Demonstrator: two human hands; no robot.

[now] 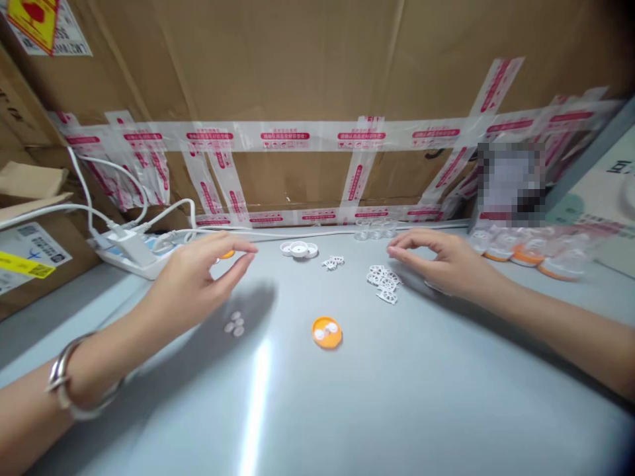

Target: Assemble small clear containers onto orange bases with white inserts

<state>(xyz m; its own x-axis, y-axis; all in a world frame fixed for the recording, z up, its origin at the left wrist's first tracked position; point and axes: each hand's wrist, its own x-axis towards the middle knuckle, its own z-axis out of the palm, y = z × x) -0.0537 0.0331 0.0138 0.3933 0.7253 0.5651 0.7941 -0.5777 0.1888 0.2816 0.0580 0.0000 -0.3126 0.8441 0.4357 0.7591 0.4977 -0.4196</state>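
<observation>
Above the grey table (pixel 397 396), hovers with left hand (pixel 198 272) loosely parted, seemingly empty, near small white discs (pixel 239 331), and right hand (pixel 444 261) nearly pinched (cannot tell whether gripping anything) beside spoked white parts (pixel 388 282). Could spill white pieces (pixel 333 327) from the orange disc (pixel 331 341), mid-table, by sweeping low.

White spoked pieces (pixel 384 277) lie clustered beyond an orange dish (pixel 327 341) holding white discs (pixel 333 327).

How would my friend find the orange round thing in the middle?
On the grey table, look between the left hand and the right hand, a little nearer the viewer. There lies a shallow orange dish holding small white pieces. Unlike the orange bases under clear domes at far right, it is uncovered.
</observation>
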